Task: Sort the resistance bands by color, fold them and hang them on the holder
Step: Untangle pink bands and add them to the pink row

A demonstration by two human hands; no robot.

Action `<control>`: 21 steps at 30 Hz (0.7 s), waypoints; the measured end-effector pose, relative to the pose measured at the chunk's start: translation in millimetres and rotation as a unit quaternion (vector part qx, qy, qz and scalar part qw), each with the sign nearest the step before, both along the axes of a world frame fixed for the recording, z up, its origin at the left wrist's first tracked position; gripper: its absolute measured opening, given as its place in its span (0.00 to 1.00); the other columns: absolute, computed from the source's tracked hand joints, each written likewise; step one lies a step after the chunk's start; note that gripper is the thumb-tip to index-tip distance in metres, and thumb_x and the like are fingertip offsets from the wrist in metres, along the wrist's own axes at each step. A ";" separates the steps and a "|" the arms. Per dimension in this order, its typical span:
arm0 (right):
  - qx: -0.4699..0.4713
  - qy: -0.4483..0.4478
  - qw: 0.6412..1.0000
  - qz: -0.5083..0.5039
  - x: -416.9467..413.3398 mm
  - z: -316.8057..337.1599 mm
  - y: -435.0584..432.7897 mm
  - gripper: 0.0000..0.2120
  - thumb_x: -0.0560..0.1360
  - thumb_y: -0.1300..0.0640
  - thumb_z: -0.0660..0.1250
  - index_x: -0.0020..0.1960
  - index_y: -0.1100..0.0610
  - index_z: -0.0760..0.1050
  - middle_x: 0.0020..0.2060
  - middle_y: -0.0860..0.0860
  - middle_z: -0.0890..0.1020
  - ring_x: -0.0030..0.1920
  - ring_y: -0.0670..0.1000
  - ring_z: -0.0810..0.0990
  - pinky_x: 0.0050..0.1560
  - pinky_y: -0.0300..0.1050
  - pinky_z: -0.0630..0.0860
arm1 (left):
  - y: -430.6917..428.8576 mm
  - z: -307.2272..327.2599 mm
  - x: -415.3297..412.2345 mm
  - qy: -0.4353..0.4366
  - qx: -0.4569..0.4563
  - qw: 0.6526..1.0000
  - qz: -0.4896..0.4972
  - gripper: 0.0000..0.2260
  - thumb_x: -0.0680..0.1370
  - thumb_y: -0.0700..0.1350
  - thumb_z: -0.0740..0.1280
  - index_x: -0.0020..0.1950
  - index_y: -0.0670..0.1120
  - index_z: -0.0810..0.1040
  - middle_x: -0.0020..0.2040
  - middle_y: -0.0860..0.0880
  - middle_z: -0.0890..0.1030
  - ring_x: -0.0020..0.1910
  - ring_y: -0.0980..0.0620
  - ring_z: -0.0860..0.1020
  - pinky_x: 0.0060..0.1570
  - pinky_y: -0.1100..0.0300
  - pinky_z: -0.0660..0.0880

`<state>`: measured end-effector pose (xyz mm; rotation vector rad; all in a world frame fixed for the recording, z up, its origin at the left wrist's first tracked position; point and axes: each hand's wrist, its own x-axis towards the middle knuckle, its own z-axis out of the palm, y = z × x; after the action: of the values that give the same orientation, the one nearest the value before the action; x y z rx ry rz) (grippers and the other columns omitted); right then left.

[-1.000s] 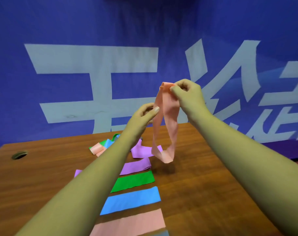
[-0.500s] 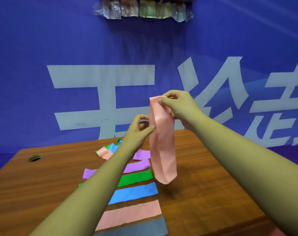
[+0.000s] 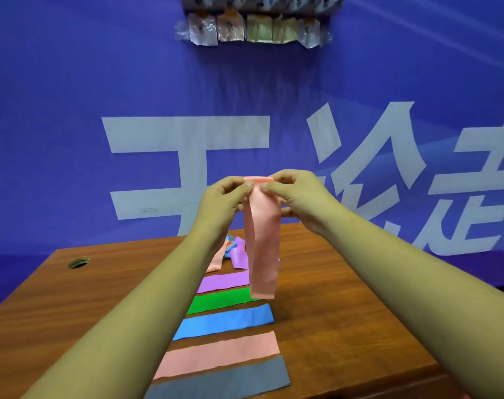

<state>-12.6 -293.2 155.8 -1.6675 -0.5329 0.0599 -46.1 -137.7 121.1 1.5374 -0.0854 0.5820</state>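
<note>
Holding up a pink resistance band with both hands, high over the wooden worktop. Pinching its top fold at two spots: with the left hand at the left corner and with the right hand at the right corner. Clamping both grips tight on that top edge, thumb against finger, with the two thumbs close together.

Hanging straight down from the grips as a flat, doubled strip. Dangling with the bottom end in the air, not touching the worktop, in front of the green band.

Lying flat on the worktop in a neat row, from far to near: a purple band, then the green band, then a blue band, then a flat pink band, then a grey band at the near edge. Lying side by side, each just beside the next, with the left arm crossing over their left ends.

Sitting behind the purple band: a small messy pile of loose bands, showing pink, blue and purple bits, partly hiding behind the left wrist and the hanging strip.

Showing near the far left corner of the worktop: a small round hole.

Hanging behind the worktop: a big blue banner with white letters. Sticking high up on it: a row of shiny tape patches. Peeking in just above them, cut off by the top edge: a dark holder, too little of it showing to tell more.
</note>
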 end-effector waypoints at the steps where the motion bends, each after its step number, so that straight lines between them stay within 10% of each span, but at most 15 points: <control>1: 0.013 0.017 1.000 0.011 -0.2 -3.6 -0.5 0.08 0.74 0.56 0.72 0.49 0.60 0.79 0.46 0.56 0.83 0.44 0.52 0.82 0.39 0.45 0.81 | -0.1 1.9 -1.3 -0.002 -0.012 1.000 -0.007 0.05 0.78 0.41 0.68 0.50 0.42 0.82 0.40 0.47 0.81 0.39 0.52 0.77 0.43 0.58 0.75; 9: -0.087 0.062 0.989 0.099 -7.8 -33.8 -1.4 0.07 0.74 0.61 0.71 0.51 0.62 0.82 0.33 0.50 0.80 0.32 0.45 0.75 0.36 0.40 0.75 | 9.4 15.7 -1.4 0.014 -0.050 0.999 0.004 0.07 0.80 0.44 0.65 0.53 0.43 0.81 0.45 0.43 0.80 0.44 0.47 0.77 0.47 0.56 0.77; 16: 0.049 0.082 0.995 0.036 -2.5 -6.7 6.0 0.07 0.74 0.62 0.70 0.51 0.63 0.80 0.39 0.54 0.81 0.39 0.51 0.81 0.41 0.45 0.80 | 12.9 -23.1 -7.3 0.174 -0.021 0.971 -0.165 0.35 0.64 0.73 0.69 0.53 0.45 0.76 0.48 0.41 0.68 0.41 0.46 0.68 0.43 0.57 0.69; 21: 0.070 0.118 0.990 -0.045 6.7 6.6 8.2 0.06 0.71 0.62 0.72 0.48 0.61 0.79 0.34 0.54 0.78 0.30 0.49 0.78 0.42 0.49 0.79 | 18.1 -62.0 -24.4 0.176 0.171 0.942 -0.227 0.13 0.77 0.49 0.70 0.56 0.42 0.82 0.52 0.46 0.85 0.50 0.50 0.82 0.55 0.55 0.76</control>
<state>-5.8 -285.0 162.5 -1.5209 -0.2763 0.1501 -70.5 -119.6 59.0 1.8604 -0.2705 -0.0862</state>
